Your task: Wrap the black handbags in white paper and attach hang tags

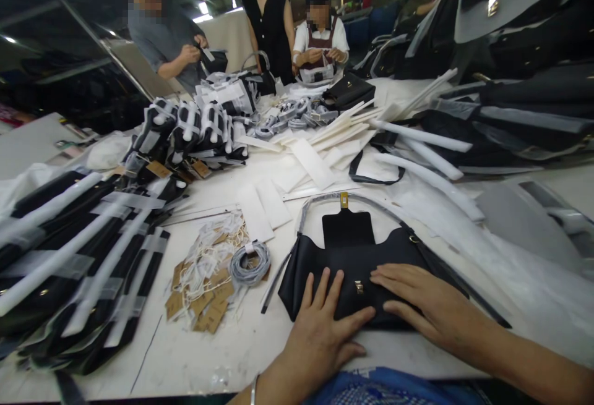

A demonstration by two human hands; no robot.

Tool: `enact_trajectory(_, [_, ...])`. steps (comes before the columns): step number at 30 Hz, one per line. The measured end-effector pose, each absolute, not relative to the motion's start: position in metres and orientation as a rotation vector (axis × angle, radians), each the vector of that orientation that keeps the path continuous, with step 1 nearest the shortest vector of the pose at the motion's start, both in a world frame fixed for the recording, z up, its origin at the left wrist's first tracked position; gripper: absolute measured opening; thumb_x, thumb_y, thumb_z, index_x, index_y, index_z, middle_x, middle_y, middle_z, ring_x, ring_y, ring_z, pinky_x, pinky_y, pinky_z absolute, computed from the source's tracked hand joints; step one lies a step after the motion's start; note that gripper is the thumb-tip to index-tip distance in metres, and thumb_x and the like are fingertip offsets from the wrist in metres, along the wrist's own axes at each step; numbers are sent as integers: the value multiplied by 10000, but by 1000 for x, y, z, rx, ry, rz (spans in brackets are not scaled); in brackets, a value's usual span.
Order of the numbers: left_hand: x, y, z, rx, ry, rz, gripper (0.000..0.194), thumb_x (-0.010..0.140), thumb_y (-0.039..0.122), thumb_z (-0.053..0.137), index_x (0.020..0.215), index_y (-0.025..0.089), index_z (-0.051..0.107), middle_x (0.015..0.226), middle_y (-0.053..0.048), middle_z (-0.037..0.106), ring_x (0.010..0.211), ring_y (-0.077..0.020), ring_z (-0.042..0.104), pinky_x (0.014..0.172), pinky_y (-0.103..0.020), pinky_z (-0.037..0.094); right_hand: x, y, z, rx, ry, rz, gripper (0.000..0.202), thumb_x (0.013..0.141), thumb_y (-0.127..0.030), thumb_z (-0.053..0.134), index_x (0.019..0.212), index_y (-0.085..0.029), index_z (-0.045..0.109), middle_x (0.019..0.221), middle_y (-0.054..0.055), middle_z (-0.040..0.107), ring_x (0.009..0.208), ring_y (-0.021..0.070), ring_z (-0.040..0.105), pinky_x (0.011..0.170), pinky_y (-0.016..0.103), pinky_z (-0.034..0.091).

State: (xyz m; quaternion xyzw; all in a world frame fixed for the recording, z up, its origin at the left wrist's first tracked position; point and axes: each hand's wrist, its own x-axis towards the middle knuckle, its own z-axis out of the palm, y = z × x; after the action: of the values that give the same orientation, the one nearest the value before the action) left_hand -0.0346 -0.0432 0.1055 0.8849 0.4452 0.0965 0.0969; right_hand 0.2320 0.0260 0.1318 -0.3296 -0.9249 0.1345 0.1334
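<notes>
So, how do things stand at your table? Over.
Left hand and right hand on black bag. Flap open. Brown tags, wrapped coil lying to its left.

I can read no lettering: the print on the brown tags [216, 311] left of my left hand [320, 324] is too small, as is the mark on the far black bag [355, 92].

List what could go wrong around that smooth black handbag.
The bare left hand and bare right hand rest on the smooth black handbag, near its small gold metal clasp; pressing might smudge or scuff it. The brown cardboard tags with tangled white strings, heaped to the left, could snag on the bag if it slides that way.
</notes>
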Motion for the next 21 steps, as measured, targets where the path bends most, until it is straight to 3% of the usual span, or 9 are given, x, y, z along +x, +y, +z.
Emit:
enact_trajectory(2, [-35,-43,104,2631,1317,306,731,912,631,530,1535,510,168,1686,-131,28,1524,-415,125,1134,-713,272,213,33,141,-972,-2669,383,215,995,-268,528,1123,-177,675,1073,94,713,994,244,653,859,391,549])
enact_trajectory(5, [-35,-44,103,2642,1318,329,766,904,622,549,1549,476,163,1681,-153,60,1523,-415,129,1137,-706,275,188,41,145,-890,-2778,226,151,955,-214,561,850,-185,665,814,65,657,764,239,600,678,358,503])
enact_trajectory(7, [-35,-44,103,2639,1320,342,769,904,611,558,1551,472,165,1679,-154,79,1521,-414,139,1137,-705,276,179,43,143,-854,-2810,110,207,942,-190,552,754,-194,639,743,63,629,713,234,576,633,340,458])
enact_trajectory(11, [-35,-43,102,2625,1322,369,786,896,597,586,1552,470,172,1675,-154,113,1518,-425,139,1136,-711,275,167,44,142,-1009,-2855,94,271,933,-173,498,735,-177,683,713,92,675,680,232,620,595,322,411])
enact_trajectory(13, [-34,-42,103,2622,1321,378,796,895,575,603,1553,468,167,1671,-159,129,1519,-425,133,1134,-713,276,162,46,149,-1282,-2859,253,334,940,-220,485,694,-171,705,679,103,702,624,232,639,550,313,382])
enact_trajectory(16, [-34,-43,104,2601,1319,373,812,893,534,638,1546,489,158,1671,-155,133,1521,-416,138,1130,-716,278,163,54,166,-1606,-2696,922,546,1001,-388,423,557,-196,676,547,68,674,513,192,621,506,285,370])
enact_trajectory(18, [-34,-43,104,2586,1323,375,827,878,520,669,1537,508,169,1676,-146,109,1520,-418,141,1122,-722,281,173,56,174,-1588,-2541,1182,628,1027,-479,367,549,-206,668,511,39,651,500,172,617,529,282,417])
enact_trajectory(19, [-33,-44,103,2580,1324,378,827,872,517,679,1533,513,180,1679,-142,93,1520,-421,140,1119,-725,283,180,55,174,-1523,-2514,1146,617,1037,-485,350,608,-208,696,558,35,677,542,175,639,568,288,455])
enact_trajectory(21, [-33,-44,101,2571,1326,383,815,872,515,682,1528,515,200,1684,-136,61,1520,-425,134,1117,-727,282,198,47,165,-1303,-2570,821,459,1037,-434,394,885,-211,765,845,55,768,786,212,711,736,328,532])
